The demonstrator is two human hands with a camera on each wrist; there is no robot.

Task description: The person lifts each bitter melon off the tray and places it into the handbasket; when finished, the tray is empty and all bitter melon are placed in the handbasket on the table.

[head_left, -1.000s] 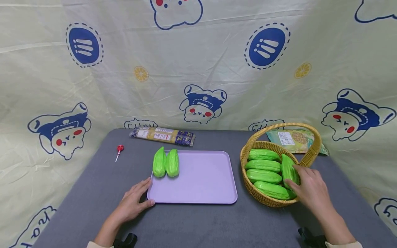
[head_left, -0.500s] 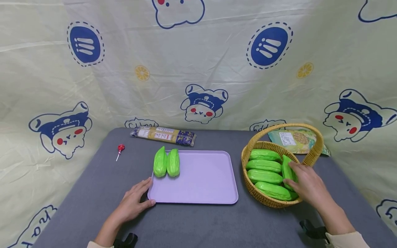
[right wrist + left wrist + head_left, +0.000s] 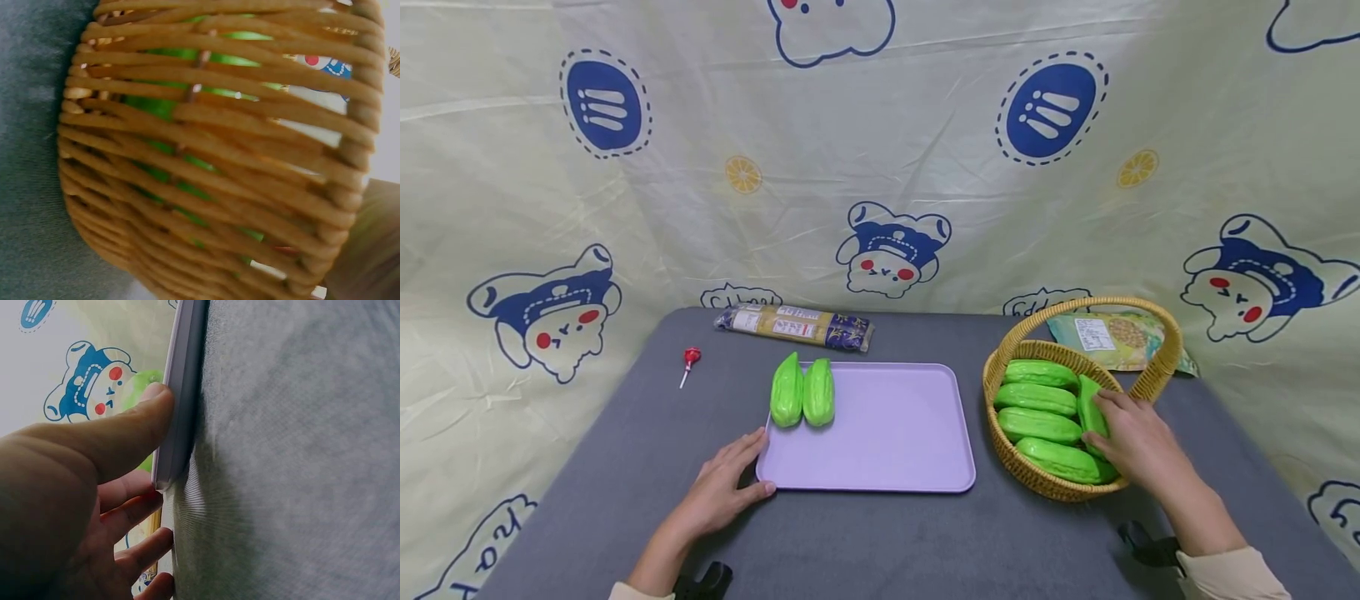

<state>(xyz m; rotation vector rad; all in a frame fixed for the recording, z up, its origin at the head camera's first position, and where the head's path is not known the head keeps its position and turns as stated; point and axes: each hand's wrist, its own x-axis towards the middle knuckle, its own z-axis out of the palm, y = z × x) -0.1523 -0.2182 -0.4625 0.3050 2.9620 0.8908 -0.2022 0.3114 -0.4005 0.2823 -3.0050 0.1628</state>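
Observation:
In the head view my right hand (image 3: pixel 1141 437) reaches into the wicker basket (image 3: pixel 1011 467) and grips a green bitter melon (image 3: pixel 1091 408) lying along its right side. Several more bitter melons (image 3: pixel 1037 426) are stacked side by side in the basket. The right wrist view is filled by the basket's woven wall (image 3: pixel 250 144), which hides most of that hand. My left hand (image 3: pixel 718 487) rests at the front left corner of a lilac tray (image 3: pixel 887 433), thumb on the front edge and fingertips on the left edge. Two bitter melons (image 3: pixel 817 392) lie on the tray's back left part.
A long noodle packet (image 3: pixel 793 326) lies behind the tray. A red lollipop (image 3: pixel 691 360) is on the grey cloth to the left. Behind the basket, under its tall handle (image 3: pixel 1093 302), stands a green food bag (image 3: pixel 1120 337). A patterned curtain closes off the back.
My right hand has shifted slightly left, and the bitter melon in its grip has moved a little the same way and tilted. The left hand and tray stay still.

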